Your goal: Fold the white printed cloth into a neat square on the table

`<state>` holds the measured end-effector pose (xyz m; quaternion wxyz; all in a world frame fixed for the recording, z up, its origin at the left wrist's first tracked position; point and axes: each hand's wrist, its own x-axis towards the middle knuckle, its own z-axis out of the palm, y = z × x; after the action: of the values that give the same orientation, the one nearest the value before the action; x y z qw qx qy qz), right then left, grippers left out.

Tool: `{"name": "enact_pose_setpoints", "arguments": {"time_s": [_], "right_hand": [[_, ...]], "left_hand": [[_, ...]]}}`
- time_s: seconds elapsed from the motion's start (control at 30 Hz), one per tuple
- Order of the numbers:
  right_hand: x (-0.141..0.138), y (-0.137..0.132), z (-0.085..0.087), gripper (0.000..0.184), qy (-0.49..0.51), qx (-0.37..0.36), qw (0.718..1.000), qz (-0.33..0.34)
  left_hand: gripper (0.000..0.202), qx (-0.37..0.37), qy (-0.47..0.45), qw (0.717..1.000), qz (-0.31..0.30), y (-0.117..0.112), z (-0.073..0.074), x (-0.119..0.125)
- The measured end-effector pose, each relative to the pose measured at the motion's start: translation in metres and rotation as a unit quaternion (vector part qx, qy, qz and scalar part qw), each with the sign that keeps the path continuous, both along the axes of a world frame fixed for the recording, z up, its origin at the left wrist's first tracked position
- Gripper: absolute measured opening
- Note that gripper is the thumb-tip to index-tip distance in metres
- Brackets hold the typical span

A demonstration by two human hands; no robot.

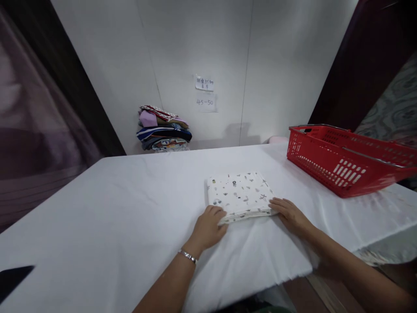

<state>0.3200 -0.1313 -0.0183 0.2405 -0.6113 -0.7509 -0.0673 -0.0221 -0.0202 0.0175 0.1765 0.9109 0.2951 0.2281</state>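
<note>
A folded white cloth (241,193) with a small scattered print lies flat on the white-covered table, its layered edge towards me. My left hand (208,226) grips its near left corner, fingertips on top and thumb at the front edge. At the near right corner my right hand (291,216) holds the same cloth, with the fingers together on its upper side. The right thumb is hidden. A silver bracelet (188,256) is on my left wrist.
A red plastic basket (312,152) with metal handles stands on the right of the table (130,217). Piled folded fabrics (164,130) sit beyond the far edge. Two paper notes (206,103) hang on the wall. A dark object (14,278) lies at the near left.
</note>
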Motion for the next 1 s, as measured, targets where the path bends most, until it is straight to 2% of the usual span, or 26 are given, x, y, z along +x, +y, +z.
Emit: {"name": "enact_pose_setpoints", "arguments": {"time_s": [0.1, 0.17, 0.23, 0.33, 0.43, 0.53, 0.7, 0.83, 1.0], "right_hand": [[0.004, 0.001, 0.006, 0.042, 0.107, -0.061, 0.992, -0.006], [0.005, 0.009, 0.015, 0.039, 0.188, -0.1, 0.975, -0.062], [0.007, 0.022, 0.023, 0.042, 0.246, -0.119, 0.95, -0.15], [0.011, 0.049, 0.029, 0.051, 0.256, -0.163, 0.922, -0.239], [0.013, 0.075, 0.029, 0.063, 0.211, -0.214, 0.913, -0.277], [0.013, 0.092, 0.026, 0.072, 0.171, -0.227, 0.913, -0.292], [0.02, 0.103, 0.016, 0.072, 0.158, -0.219, 0.92, -0.286], [0.025, 0.115, 0.015, 0.072, 0.177, -0.214, 0.917, -0.287], [0.025, 0.148, 0.023, 0.08, 0.242, -0.196, 0.909, -0.275]], "left_hand": [[0.022, -0.056, -0.047, 0.997, 0.038, 0.002, 0.005, 0.0], [0.025, -0.081, -0.086, 0.989, 0.092, 0.013, 0.003, 0.0], [0.025, -0.102, -0.114, 0.975, 0.163, 0.029, 0.0, 0.002], [0.035, -0.171, -0.102, 0.946, 0.256, 0.055, -0.003, 0.008], [0.05, -0.272, -0.1, 0.909, 0.299, 0.077, -0.003, 0.019], [0.062, -0.333, -0.137, 0.876, 0.319, 0.091, -0.004, 0.03], [0.072, -0.373, -0.16, 0.848, 0.34, 0.106, -0.007, 0.043], [0.072, -0.385, -0.175, 0.832, 0.358, 0.119, -0.006, 0.048], [0.08, -0.395, -0.207, 0.809, 0.383, 0.135, -0.003, 0.057]]}}
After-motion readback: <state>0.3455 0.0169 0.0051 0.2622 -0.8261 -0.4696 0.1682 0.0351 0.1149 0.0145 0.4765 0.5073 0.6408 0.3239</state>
